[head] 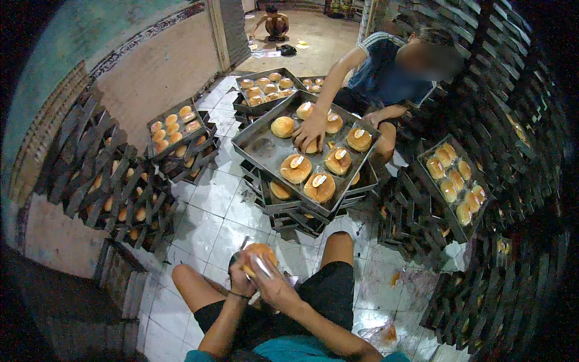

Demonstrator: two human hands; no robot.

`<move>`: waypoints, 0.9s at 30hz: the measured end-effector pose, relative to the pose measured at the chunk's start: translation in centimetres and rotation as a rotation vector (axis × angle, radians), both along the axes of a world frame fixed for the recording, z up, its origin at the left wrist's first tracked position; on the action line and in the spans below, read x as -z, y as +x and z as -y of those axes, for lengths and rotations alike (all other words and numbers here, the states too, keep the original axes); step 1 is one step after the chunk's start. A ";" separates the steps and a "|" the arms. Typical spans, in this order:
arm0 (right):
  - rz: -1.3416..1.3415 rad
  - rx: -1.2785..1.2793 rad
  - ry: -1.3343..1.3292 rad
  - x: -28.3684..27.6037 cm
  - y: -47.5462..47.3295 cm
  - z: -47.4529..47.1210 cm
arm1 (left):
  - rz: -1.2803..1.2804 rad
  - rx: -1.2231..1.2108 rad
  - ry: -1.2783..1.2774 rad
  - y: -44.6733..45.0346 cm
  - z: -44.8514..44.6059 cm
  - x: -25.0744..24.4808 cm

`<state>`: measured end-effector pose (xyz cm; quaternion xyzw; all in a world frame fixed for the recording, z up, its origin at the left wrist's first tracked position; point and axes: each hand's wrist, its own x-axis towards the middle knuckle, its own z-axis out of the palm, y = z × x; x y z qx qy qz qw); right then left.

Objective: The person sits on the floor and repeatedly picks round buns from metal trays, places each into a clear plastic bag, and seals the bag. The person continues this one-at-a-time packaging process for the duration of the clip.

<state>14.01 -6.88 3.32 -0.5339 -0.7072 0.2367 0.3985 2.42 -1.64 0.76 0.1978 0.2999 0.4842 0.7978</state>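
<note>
Above my lap, both hands close around a round golden bun (pixel 263 251). My left hand (pixel 241 277) grips its left side, and my right hand (pixel 275 286) presses against its right and near side. A shiny strip shows by my right fingers; blur hides whether it is plastic film or metal. Beyond my knees, a large metal baking tray (pixel 258 147) sits at an angle on a stack of trays. Several buns stand in it, most in clear wrap with labels, such as the wrapped bun (pixel 319 187) at the near corner. An unlabelled bun (pixel 282 127) sits towards the left.
A co-worker's hand (pixel 311 129) holds a bun in the tray. Tray stacks with buns rise at left (pixel 174 147), at right (pixel 470 221) and behind (pixel 253 106). Plastic scraps (pixel 382 334) lie on the tiled floor (pixel 206 199). Another person (pixel 276 25) squats far back.
</note>
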 end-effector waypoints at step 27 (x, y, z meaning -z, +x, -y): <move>-0.500 -0.998 -0.663 -5.1 2.6 4.5 | 0.199 0.173 -0.065 -0.3 -4.0 -2.6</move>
